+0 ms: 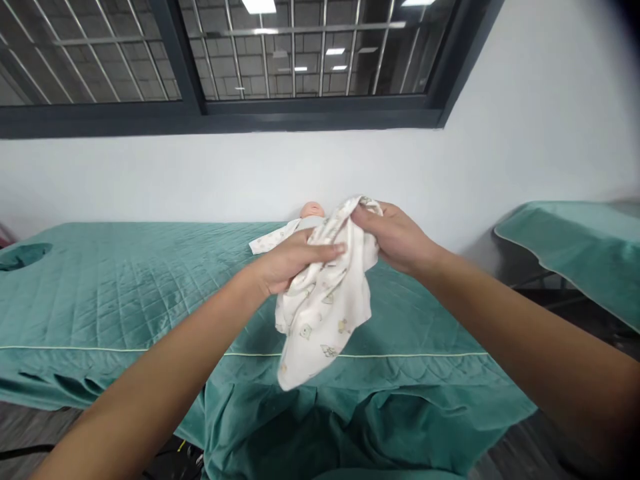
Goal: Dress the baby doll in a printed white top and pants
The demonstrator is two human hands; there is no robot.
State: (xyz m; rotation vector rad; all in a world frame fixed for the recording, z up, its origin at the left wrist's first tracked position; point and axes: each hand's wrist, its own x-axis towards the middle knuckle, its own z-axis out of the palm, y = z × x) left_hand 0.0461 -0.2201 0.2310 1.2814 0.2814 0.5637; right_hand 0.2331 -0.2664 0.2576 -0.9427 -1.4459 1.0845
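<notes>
A small white baby garment [327, 307] with little printed animals hangs in the air over the bed. My left hand [290, 261] is closed on its upper left part. My right hand [395, 235] pinches its top edge from the right. Behind my hands a baby doll [311, 212] lies on the green quilted bed [125, 287] near the wall. Only its bald head and one printed sleeve [273, 239] stretched to the left show; the rest is hidden by my hands and the garment.
The bed's cover hangs down over the front edge [350, 427]. A second bed with the same green cover [575, 253] stands at the right, with a gap of floor between. A white wall and a dark-framed window [225, 113] lie behind.
</notes>
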